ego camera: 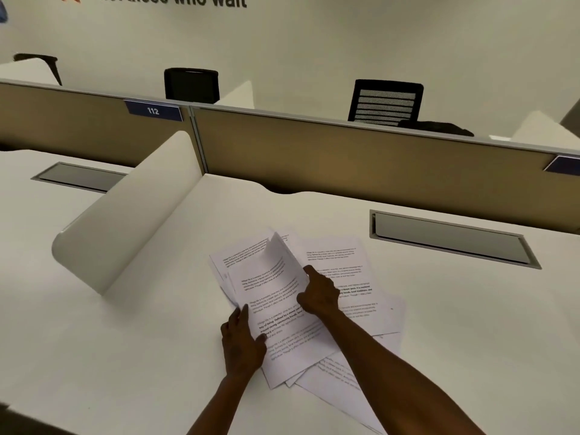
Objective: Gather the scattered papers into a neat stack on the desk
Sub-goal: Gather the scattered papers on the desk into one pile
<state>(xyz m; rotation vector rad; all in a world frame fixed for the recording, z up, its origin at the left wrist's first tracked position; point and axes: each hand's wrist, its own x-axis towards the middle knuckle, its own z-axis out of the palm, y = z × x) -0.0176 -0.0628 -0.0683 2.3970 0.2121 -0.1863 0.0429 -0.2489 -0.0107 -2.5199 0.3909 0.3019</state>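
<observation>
Several printed white papers lie fanned and overlapping on the white desk (163, 356). A partly gathered pile (273, 290) sits at the left of the spread, its top sheet curling upward at the far end. My left hand (241, 343) grips the pile's left edge, thumb on top. My right hand (318, 293) pinches the right edge of the same top sheets. More loose sheets (354, 268) spread to the right, and others (339, 387) stick out underneath toward me.
A curved white side divider (125, 221) stands to the left of the papers. A tan partition (345, 158) runs along the back of the desk. A grey cable flap (452, 240) is set into the desk at the right. Black chairs stand behind the partition.
</observation>
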